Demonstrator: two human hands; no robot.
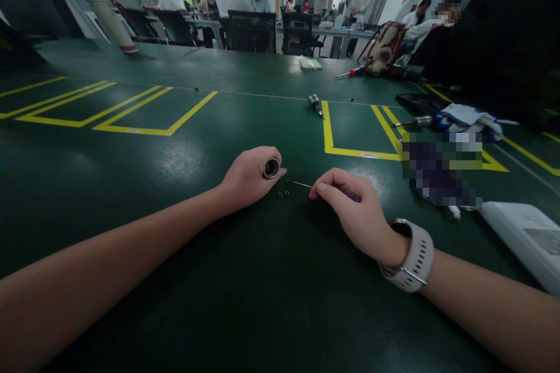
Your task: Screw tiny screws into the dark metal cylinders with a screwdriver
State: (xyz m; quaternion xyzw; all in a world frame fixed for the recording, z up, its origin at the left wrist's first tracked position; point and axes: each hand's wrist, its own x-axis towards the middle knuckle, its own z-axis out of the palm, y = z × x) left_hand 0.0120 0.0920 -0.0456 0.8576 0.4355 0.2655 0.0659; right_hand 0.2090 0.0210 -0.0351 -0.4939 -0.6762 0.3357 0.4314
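The right hand (pixel 355 217) is closed on a thin tool (pixel 300 183) pointed at small rings (pixel 282 193) on the counter (pixel 262 285), just beside the metal cylinder (pixel 271 168) gripped by the left hand (pixel 245 179).

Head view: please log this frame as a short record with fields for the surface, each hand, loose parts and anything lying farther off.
Surface: green table marked with yellow tape lines
Left hand: grips a short metal cylinder, open end toward the camera
Right hand: holds a thin tool, its shaft pointing toward the cylinder; white watch on the wrist
Loose parts: two small dark rings on the table between the hands
Farther off: metal bit lying on the table
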